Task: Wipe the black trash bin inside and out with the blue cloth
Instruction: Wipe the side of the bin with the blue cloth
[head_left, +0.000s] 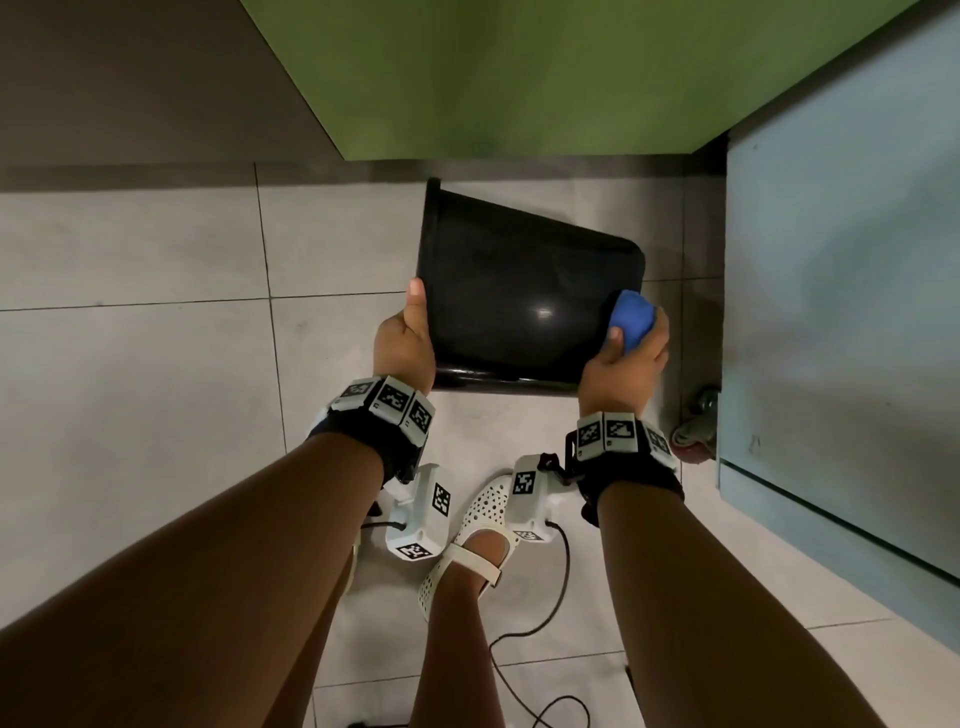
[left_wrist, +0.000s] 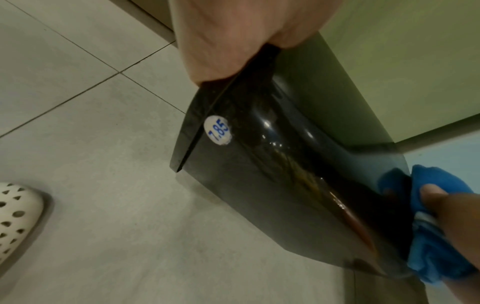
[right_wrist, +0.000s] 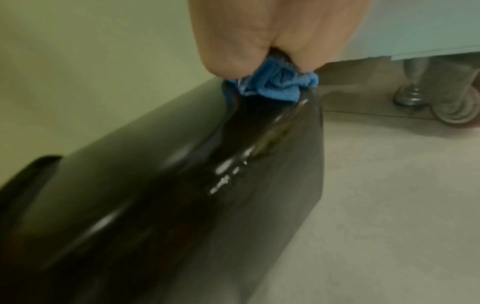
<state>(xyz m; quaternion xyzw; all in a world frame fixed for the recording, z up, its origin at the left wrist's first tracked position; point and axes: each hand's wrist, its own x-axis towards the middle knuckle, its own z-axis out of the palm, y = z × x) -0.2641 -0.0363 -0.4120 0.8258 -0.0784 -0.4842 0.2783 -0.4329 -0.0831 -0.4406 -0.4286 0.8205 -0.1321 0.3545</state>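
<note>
Tilted glossy black bin (head_left: 519, 291); bunched blue cloth (head_left: 631, 318) against it.

Dim, even indoor light. A bright glare spot sits on the glossy bin (head_left: 524, 296), with streaked highlights in both wrist views. The right wrist view is heavily blurred; the hands close to the wrist cameras are pale and unfocused. The head view bends at its edges.

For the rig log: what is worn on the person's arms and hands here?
Both forearms are bare, no sleeves or gloves. Each wrist carries a black strap ringed with grey blocks bearing black-and-white square markers. A white camera housing with similar markers hangs below each wrist, trailing a thin dark cable.
</note>
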